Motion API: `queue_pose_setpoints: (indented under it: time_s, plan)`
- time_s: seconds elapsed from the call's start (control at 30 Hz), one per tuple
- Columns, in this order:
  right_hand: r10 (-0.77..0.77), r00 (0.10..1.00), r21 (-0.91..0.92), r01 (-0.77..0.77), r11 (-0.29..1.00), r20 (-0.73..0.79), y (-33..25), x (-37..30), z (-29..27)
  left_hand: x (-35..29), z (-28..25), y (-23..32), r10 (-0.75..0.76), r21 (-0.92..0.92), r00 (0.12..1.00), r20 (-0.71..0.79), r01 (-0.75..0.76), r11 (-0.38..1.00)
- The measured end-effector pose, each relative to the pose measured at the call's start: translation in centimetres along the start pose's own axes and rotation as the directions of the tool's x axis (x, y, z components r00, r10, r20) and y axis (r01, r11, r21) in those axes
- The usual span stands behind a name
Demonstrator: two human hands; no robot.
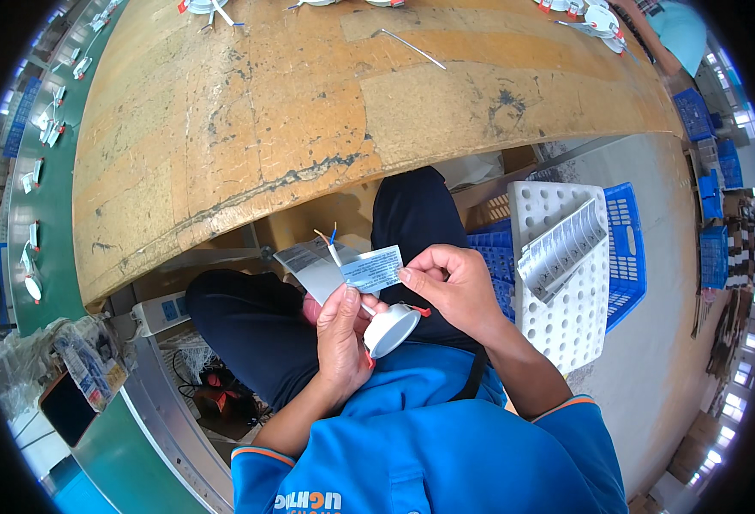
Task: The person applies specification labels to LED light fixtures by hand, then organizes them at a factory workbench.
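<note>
Above my lap, my left hand (341, 334) is closed round the white cable (335, 254) of a small round downlight (393, 332). Bare brown and blue wire ends stick up from the cable's tip. Red-tipped clips show at the lamp's sides. My right hand (453, 287) pinches the right end of a silvery printed label (372, 270). The label's left end lies against the cable, just above my left fingertips; whether it sticks there I cannot tell. Behind my left hand is a grey sheet of labels (313, 267), partly hidden.
The worn wooden table (249, 128) curves ahead of me, with a thin metal rod (413, 49) and more downlights at its far side. On my right, a white perforated board (557, 330) bearing label strips (563, 248) rests on a blue crate (624, 257). A green conveyor (56, 184) carries lamps at left.
</note>
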State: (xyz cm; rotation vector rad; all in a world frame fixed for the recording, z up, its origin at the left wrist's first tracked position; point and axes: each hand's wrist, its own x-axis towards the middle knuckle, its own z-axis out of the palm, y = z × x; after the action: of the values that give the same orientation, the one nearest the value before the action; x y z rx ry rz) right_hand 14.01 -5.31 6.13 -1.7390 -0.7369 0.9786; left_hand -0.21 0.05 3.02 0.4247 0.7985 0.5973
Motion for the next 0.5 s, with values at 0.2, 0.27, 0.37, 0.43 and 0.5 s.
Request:
queue_pose_setpoints:
  time_s: [0.2, 0.27, 0.37, 0.43, 0.5]
  plan:
    - [0.004, 1.0, 0.014, -0.004, 1.0, -0.007, 0.1, 0.1, 0.1, 0.0, -0.1, 0.0, 0.002, -0.012, 1.0, 0.012, -0.002, 1.0]
    - [0.002, 1.0, 0.026, -0.002, 1.0, -0.011, 0.2, 0.1, 0.0, 0.0, -0.1, 0.0, 0.004, -0.015, 1.0, 0.009, -0.004, 1.0]
    - [0.007, 1.0, -0.002, -0.007, 1.0, 0.003, 0.3, 0.2, -0.1, -0.2, -0.2, 0.0, 0.033, -0.071, 0.998, 0.052, -0.029, 0.997]
    - [0.05, 0.999, -0.002, -0.05, 0.999, 0.01, 0.3, 0.4, -0.2, -0.4, -0.2, 0.1, 0.036, -0.063, 0.995, 0.089, -0.031, 0.998]
    - [0.006, 0.998, -0.058, -0.01, 0.998, -0.065, 1.1, 0.8, -0.6, -0.9, -0.6, 0.2, 0.043, -0.043, 0.994, 0.1, -0.039, 0.998]
